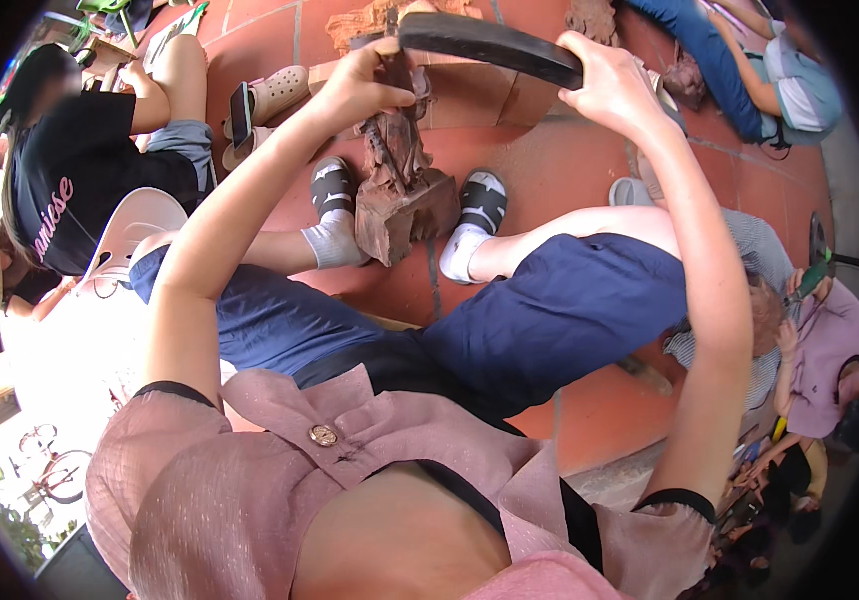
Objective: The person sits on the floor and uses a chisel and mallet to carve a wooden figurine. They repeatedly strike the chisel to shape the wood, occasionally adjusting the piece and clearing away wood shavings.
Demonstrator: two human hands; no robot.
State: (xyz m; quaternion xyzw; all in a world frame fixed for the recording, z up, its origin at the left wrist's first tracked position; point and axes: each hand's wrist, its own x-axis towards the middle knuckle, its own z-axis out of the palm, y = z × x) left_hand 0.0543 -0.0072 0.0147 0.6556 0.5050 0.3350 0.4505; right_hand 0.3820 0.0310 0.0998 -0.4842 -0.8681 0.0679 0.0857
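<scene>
My right hand [615,85] is closed round one end of a dark, smooth, club-like bar [490,45], which looks curved here. The bar's other end reaches left, over the top of a brown carved wooden piece [410,205]. That piece stands upright on the floor between my feet, with a rough block for its base. At its upper end my left hand [365,85] is closed, fingers and thumb round a narrow dark part beside the bar's tip. Whether that part is a tool or the carving itself cannot be made out.
Cardboard [470,100] lies behind the carving, with orange-brown wood [365,25] beyond it. My sandalled feet [335,190] flank the base. A seated person in black [100,160] is at left, near a pale clog [278,92] and a phone [241,115]. Other people sit at right.
</scene>
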